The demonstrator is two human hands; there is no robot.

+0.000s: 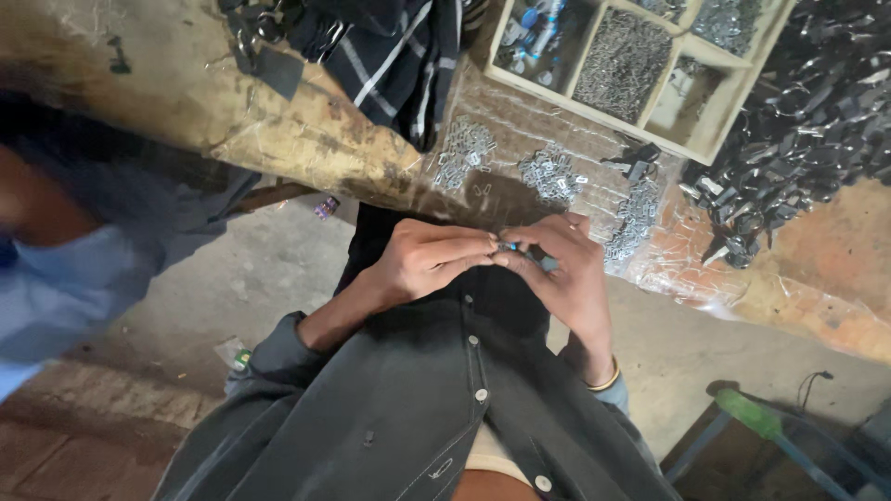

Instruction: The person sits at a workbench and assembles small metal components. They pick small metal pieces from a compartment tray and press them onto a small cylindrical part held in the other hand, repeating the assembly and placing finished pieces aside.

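- Two hands meeting at chest height, over the dark buttoned jacket (436,390), just short of the worktop (306,139) edge.
- Left hand (429,260): fingers curled in, grip clenched on one end of a small dark metal piece (512,248); thumb and forefinger pinching.
- Right hand (566,274): grip grasping the same piece from the other side, fingertips touching the left ones.
- Piece mostly hidden between fingertips; exact shape not telling from this view.
- Judging: keeping the pinch close to the tips, wrists steady, elbows tucked, so the part is not slipping to the floor.
- Keeping work close over the lap rather than over the worktop; loose silver clips (552,174) lying in small heaps near, on clear plastic sheet.
- Wooden compartment tray (650,116) well apart, holding sorted metal bits.
- Pile of dark buckled straps (807,121) beside tray.
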